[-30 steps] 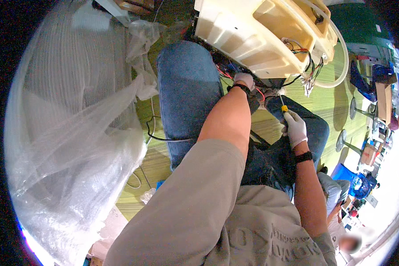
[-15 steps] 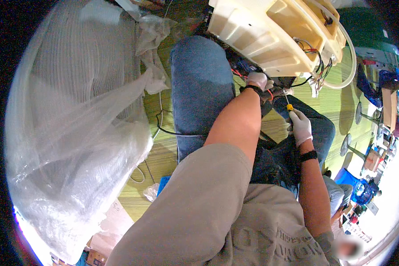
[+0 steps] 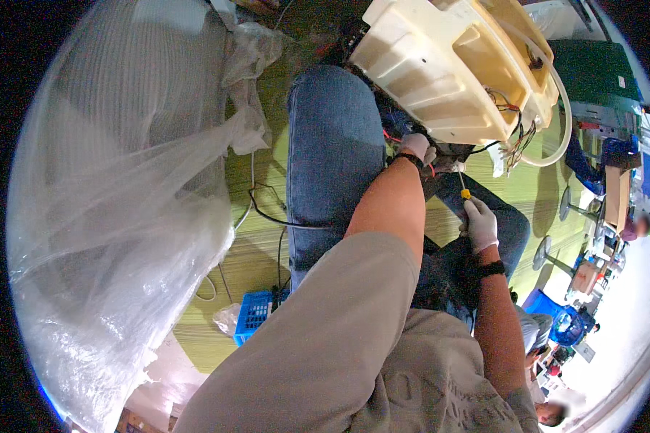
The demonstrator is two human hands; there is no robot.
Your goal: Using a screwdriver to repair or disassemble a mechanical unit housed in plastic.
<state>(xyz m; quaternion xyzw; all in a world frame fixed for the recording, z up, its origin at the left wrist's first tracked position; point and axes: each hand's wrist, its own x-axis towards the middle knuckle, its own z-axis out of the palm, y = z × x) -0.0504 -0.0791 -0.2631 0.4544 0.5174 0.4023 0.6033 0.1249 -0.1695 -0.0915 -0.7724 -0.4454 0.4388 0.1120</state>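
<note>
In a white glove, my right hand [image 3: 481, 225] is closed round the handle of a screwdriver [image 3: 466, 194], which has a yellow collar. Its thin shaft points up toward the lower edge of a cream plastic housing [image 3: 440, 68]; I cannot make out what the tip meets. My left hand [image 3: 417, 146], also gloved, is curled at the same edge beside red and black wires. Whatever its fingers grip is hidden. More loose wires [image 3: 520, 133] hang from the housing's right side, close to a pale bent hose [image 3: 567, 108].
My jeans-clad knees [image 3: 336, 144] flank the work. Clear plastic wrap [image 3: 123, 216] covers a large bundle at left. A blue crate [image 3: 253, 314] and a black cable [image 3: 289, 222] lie on the green floor. Stools [image 3: 545, 252] and another person [image 3: 552, 413] are at right.
The view has shifted slightly, so more of the blue crate shows. Both hands stay at the housing's lower edge, the right one still holding the screwdriver.
</note>
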